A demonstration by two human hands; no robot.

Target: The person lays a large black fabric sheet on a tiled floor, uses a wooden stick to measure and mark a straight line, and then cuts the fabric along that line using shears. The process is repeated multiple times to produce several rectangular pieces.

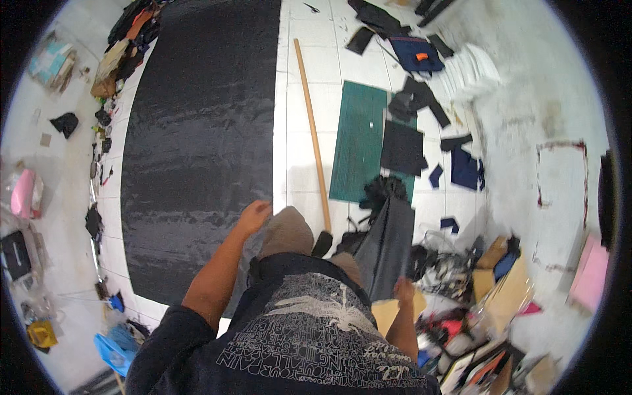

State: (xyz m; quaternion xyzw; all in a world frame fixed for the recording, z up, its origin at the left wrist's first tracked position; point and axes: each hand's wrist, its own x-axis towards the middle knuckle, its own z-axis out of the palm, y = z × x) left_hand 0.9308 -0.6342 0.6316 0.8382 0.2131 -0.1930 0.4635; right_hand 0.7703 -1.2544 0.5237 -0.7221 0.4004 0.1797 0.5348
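A long sheet of black fabric (197, 131) lies spread over the white tiled floor on the left. My left hand (255, 216) is over the sheet's right edge, beside my knee, with its fingers drawn together. Whether it pinches anything is too small to make out. At my right side, my right hand (404, 289) grips the lower corner of a dark grey piece of fabric (388, 240), which stretches up and away from it in folds. A bunched black heap (385, 191) touches the far end of that piece.
A wooden pole (311, 125) lies right of the sheet, then a green cutting mat (357, 138) with a black fabric square (403, 148) on it. Dark offcuts (464, 168) are strewn farther right. Clutter (454, 329) piles up at the lower right; scissors (312, 8) lie far ahead.
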